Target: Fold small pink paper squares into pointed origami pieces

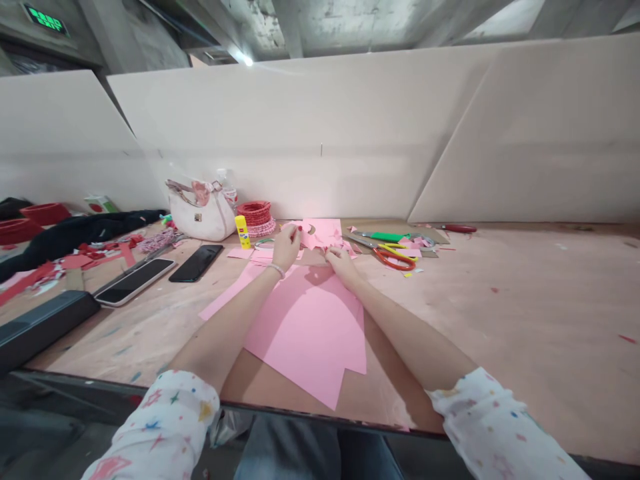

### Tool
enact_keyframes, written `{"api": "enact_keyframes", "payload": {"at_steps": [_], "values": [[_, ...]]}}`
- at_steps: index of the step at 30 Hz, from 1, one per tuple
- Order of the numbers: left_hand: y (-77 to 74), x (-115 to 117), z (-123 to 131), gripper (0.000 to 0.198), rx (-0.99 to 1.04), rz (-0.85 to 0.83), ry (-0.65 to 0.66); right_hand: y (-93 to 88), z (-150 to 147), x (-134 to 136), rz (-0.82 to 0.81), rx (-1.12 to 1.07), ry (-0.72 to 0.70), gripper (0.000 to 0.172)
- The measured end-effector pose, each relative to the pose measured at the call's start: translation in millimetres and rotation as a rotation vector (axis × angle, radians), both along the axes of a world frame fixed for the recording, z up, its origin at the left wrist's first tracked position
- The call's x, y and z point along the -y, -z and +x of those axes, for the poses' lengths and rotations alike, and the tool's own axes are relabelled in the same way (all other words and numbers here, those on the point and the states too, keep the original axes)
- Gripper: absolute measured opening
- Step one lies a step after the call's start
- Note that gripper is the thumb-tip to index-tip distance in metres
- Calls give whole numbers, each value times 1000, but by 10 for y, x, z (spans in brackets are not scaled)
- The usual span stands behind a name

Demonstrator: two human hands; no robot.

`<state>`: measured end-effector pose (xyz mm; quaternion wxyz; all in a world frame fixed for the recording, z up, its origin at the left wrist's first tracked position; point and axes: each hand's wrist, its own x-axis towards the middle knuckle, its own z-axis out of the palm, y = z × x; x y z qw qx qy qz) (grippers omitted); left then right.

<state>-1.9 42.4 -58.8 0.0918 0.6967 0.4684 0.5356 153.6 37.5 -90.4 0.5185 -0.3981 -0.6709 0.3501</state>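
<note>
- On the bench: a plywood tabletop [505,313], pink-stained and flecked with paper bits.
- Work in view: cut pink paper, handled at the far end of a large pink paper sheet [307,330]. The sheet lies flat in front of the person, its edges cut at angles.
- Left hand [287,248]: raised slightly off the table, fingers drawn together in a pinch on a small pink paper piece [313,232]. A beaded bracelet [275,270] sits at the wrist.
- Right hand [343,267]: low and half-curled, fingertips [331,253] down on the pink paper near the left hand. Cannot tell whether it grips or only presses.
- Beyond the hands: orange-and-yellow-handled scissors [395,259] and a green-handled cutter [385,237] lie on cardboard [425,235] to the right.
- To the left: a yellow glue stick [243,223], a coiled red paper bowl [255,215], a white handbag [200,212], and two smartphones [196,263] [135,281].
- Sleeves: white with a coloured star print [165,427].
</note>
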Motion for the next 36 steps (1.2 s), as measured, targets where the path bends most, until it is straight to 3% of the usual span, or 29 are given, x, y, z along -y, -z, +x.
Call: {"api": "enact_keyframes", "payload": {"at_steps": [4,8,14,23,30,36], "values": [[115,-12,130,24,-49,-96,138,-6,-1,-20,22,-29,16,11],[215,-27,266,16,-87,-142,182,-3,0,-44,48,-27,52,12],[195,16,224,10,-203,-167,219,-2,23,-50,44,-38,165,9],[170,56,186,17,-287,-182,172,-10,40,-31,29,-33,125,19],[164,46,232,14,-246,-212,97,-22,19,-32,43,-40,88,16],[143,67,219,15,-217,-247,103,10,49,-36,2,-78,151,20]]}}
